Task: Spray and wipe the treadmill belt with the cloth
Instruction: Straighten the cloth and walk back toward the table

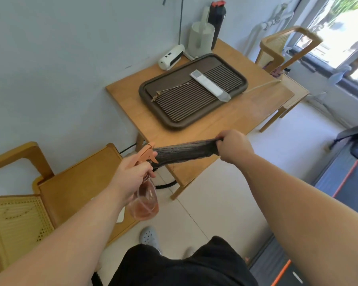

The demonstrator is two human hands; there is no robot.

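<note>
My left hand (133, 174) grips the neck of a clear spray bottle (146, 200) with a pink trigger head and pinkish liquid inside. The bottle hangs below the hand, over the floor beside the table. My right hand (234, 148) is closed on one end of a dark grey cloth (184, 151). The cloth stretches level from that hand toward the bottle's trigger, just above the near edge of the wooden table (246, 112). The treadmill belt (351, 182), dark with an orange stripe, lies on the floor at the right edge of the view, well apart from both hands.
On the table lie a dark ribbed tray (194, 93) holding a white remote, a small white heater (171, 56), a white kettle and a black bottle. A wooden chair (56, 182) stands at my left, another (281, 50) at the far right by the window.
</note>
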